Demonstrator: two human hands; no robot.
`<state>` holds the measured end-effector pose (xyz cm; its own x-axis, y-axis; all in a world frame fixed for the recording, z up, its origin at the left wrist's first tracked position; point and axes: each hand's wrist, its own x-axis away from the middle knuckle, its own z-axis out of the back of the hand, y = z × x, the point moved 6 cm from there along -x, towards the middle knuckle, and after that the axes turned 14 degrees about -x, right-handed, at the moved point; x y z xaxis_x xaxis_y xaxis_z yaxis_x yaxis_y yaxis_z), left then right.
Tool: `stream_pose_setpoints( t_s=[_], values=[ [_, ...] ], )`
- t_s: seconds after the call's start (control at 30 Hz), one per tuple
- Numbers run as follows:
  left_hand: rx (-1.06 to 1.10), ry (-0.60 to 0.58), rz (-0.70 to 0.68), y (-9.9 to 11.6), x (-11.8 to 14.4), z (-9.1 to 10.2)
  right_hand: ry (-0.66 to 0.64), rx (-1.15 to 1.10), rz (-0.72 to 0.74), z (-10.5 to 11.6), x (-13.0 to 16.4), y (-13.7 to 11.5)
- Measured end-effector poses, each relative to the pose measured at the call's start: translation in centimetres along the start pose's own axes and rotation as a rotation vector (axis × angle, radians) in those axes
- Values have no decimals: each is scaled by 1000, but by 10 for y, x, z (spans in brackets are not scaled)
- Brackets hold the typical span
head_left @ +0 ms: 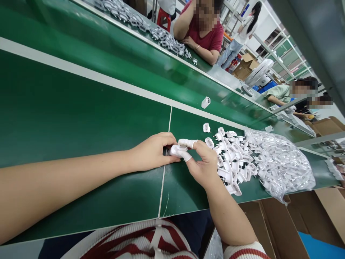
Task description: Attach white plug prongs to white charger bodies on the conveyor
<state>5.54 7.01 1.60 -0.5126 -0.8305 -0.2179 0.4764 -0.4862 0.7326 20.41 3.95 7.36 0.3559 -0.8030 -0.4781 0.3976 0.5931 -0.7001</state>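
Leftmost, bare left hand (152,153) resting on the green work table (81,118), fingers curled, closed on a small white plastic part (172,150) just left of the loose heap; little of the part shows between the two hands. Touching it from the right, right hand (202,163), thumb and forefinger wearing white rubber finger cots (187,144), pinching the same part. Hands pressed close together, meeting at the seam in the table surface.

Right of the hands, loose heap of white plastic plug pieces with metal prongs (231,158), spread flat on the table, its near edge just beside the right hand. Beyond the heap, on the far green belt, single white plastic charger housing (205,102), well apart from everything else.

Right of the heap and touching it, crumpled clear plastic bag (280,163), mouth open toward the heap, filled with more of the same white plug pieces, some spilling out. Below the bag, off the table edge, open brown cardboard boxes (293,223); contents hidden.

Far side of the belt, above the heap, long row of white parts (161,36) and a seated person in a red shirt (205,32), arms resting on the table edge.
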Motion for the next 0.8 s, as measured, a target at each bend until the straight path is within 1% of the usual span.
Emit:
stream_pose_setpoints(
  t_s=[0.13, 0.3, 0.4, 0.47, 0.6, 0.73, 0.8],
  values=[
    [10, 5, 2, -1, 0, 0, -34, 59, 27, -1, -1, -1],
    [47, 0, 22, -3, 0, 0, -49, 197, 101, -5, 0, -11],
    [52, -6, 39, -3, -1, 0, -58, 253, 94, -8, -1, -16],
    [59, -9, 36, -2, -1, 0, -65, 273, 96, -9, -3, -20],
    [67, 3, 14, 0, -1, 1, -86, 349, 152, -12, -4, -27],
    [72, -1, 19, -1, 0, 1, -112, 403, 132, -15, -5, -28],
    [73, 2, 19, -1, 0, 0, -98, 460, 135, -17, -4, -30]
  ],
)
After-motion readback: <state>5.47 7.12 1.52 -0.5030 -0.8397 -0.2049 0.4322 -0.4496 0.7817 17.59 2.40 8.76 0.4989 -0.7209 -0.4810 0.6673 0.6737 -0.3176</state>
